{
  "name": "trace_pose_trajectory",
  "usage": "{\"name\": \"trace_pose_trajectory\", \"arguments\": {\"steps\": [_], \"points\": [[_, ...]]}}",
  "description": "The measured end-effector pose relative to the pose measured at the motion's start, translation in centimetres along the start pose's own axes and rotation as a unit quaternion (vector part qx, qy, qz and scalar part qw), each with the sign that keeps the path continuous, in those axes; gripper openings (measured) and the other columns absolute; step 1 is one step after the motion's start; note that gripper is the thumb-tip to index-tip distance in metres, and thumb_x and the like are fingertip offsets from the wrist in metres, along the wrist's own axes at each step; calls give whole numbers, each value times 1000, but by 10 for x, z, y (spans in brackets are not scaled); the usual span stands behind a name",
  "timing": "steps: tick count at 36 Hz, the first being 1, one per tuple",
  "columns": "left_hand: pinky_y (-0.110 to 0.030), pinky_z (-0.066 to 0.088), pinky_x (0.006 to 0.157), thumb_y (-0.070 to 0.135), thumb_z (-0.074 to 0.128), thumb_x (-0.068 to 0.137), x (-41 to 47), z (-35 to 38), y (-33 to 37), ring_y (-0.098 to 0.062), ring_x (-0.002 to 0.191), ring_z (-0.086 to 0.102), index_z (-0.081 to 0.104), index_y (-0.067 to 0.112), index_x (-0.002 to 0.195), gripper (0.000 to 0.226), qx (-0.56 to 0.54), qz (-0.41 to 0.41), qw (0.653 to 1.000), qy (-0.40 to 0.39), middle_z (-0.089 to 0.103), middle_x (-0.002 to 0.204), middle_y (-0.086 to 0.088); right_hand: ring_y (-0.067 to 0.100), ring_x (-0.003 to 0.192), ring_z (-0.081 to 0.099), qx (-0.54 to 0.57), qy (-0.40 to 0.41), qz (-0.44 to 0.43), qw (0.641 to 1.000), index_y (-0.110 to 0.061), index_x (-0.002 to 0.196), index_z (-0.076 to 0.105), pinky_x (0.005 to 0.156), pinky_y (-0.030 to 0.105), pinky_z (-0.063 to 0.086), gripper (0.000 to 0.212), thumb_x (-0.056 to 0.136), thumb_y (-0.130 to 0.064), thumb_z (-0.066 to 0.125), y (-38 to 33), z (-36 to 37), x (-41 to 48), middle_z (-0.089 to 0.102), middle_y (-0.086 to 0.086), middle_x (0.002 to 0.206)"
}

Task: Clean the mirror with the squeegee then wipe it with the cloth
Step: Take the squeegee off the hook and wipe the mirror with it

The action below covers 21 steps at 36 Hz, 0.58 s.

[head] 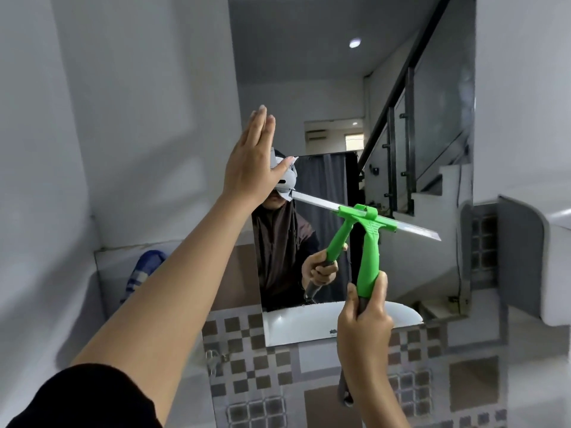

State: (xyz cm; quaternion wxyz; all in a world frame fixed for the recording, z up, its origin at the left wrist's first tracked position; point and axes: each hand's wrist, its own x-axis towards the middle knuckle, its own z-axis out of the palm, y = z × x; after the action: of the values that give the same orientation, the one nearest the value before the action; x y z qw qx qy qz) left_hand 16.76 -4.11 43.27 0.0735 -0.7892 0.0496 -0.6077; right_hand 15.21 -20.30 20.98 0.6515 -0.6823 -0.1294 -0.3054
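A tall wall mirror [355, 88] fills the middle of the head view. My right hand [364, 322] grips the lower handle of a green squeegee [369, 257]. Its metal blade [414, 230] lies slanted against the glass, lower at the right. My left hand [251, 159] is raised flat at the mirror's left edge, fingers straight and together, holding nothing. A blue and white checked cloth [143, 271] lies on the ledge at the left, partly hidden behind my left forearm. The mirror reflects my hand, the squeegee and a staircase.
A white basin rim [559, 223] juts in at the right. Checked grey and brown tiles [247, 335] cover the wall under the mirror. A white ledge [117, 251] runs along the left wall. A small metal tap [214, 358] sits below the mirror's left corner.
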Motion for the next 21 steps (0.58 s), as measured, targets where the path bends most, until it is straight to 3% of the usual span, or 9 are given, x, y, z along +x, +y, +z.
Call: {"name": "trace_pose_trajectory", "arguments": {"steps": [12,15,19,21], "points": [[-30,20,112,32,58,89,-6,8,10,-26,142,18,28,2,142,68,-24,-39,999,23,19,154,-13,18,40,40,-100,-60,-80,990,-18,144,24,40,21,22,60,91,-28,48,14,4,-17,42,-3,51],[-31,21,113,31,57,89,-11,14,12,-27,142,19,29,2,142,66,-22,-47,998,32,20,154,-14,14,35,36,-133,-97,-126,978,-21,140,24,34,17,18,60,86,-29,48,18,-8,-13,41,-6,49],[-30,18,114,31,57,90,-19,19,16,-25,142,17,28,3,142,67,-20,-65,997,38,19,154,-13,13,30,35,-184,-143,-197,952,-18,140,25,32,13,16,69,80,-19,60,27,-36,8,49,-4,47],[-30,17,114,31,58,89,-24,20,20,-25,142,17,27,3,143,68,-19,-70,997,37,19,154,-13,11,29,32,-227,-164,-236,930,-15,135,33,30,11,12,69,76,-17,68,33,-56,27,45,-8,48]]}}
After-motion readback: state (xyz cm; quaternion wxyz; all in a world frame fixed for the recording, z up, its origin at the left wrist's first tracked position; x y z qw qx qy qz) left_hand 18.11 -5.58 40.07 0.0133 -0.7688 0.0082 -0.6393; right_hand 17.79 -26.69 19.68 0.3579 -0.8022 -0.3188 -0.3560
